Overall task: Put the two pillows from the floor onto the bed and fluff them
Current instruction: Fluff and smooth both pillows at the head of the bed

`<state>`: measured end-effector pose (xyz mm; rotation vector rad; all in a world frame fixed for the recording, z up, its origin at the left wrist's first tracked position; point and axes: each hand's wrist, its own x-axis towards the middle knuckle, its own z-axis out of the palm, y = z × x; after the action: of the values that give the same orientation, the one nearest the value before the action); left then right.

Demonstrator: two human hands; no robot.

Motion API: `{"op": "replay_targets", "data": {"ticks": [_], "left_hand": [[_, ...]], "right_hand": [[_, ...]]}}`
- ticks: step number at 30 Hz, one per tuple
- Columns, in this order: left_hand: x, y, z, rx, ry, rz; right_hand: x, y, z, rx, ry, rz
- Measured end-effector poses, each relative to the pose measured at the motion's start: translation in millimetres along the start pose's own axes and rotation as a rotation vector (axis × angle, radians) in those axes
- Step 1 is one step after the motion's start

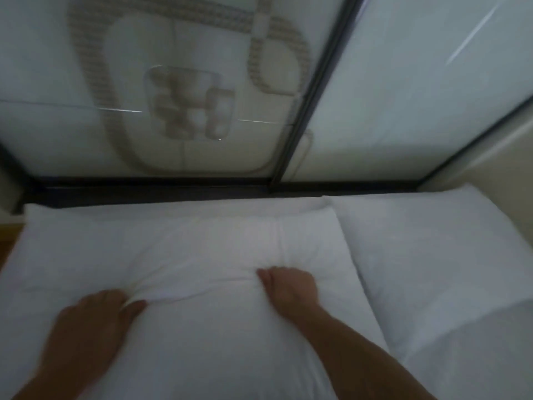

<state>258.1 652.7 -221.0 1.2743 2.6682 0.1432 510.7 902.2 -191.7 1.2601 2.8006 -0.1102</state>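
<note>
A white pillow (178, 249) lies across the head of the bed, in front of me. My left hand (95, 321) pinches a fold of its cover at the near left. My right hand (288, 284) presses into the pillow near its middle, fingers curled into the fabric, and creases run between the two hands. A second white pillow (427, 249) lies beside it on the right, touching it along one edge. The picture is blurred.
A frosted glass wall (418, 96) with black frames (311, 90) stands right behind the pillows, and a pale pattern shows through it. At the lower right lies white bedding (476, 356). A strip of wood (8, 241) shows at the far left.
</note>
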Motion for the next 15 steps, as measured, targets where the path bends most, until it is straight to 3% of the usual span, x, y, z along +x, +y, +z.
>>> {"op": "replay_targets", "data": {"ticks": [2,4,8,11,15], "left_hand": [[15,-9,1,-0.065,-0.078,-0.089],[25,-16,-8,-0.066,-0.031,-0.120],[40,-17,-48,-0.052,0.121,-0.077],[38,-13,-62,0.059,0.050,-0.008],[20,5,-60,-0.046,0.061,-0.057]], "right_hand": [[12,4,-11,0.009,0.055,-0.037],[21,8,-32,0.028,0.112,-0.068],[40,10,-68,-0.008,0.187,-0.090],[49,10,-80,0.017,0.246,-0.094],[43,14,-54,0.017,0.117,-0.105]]}}
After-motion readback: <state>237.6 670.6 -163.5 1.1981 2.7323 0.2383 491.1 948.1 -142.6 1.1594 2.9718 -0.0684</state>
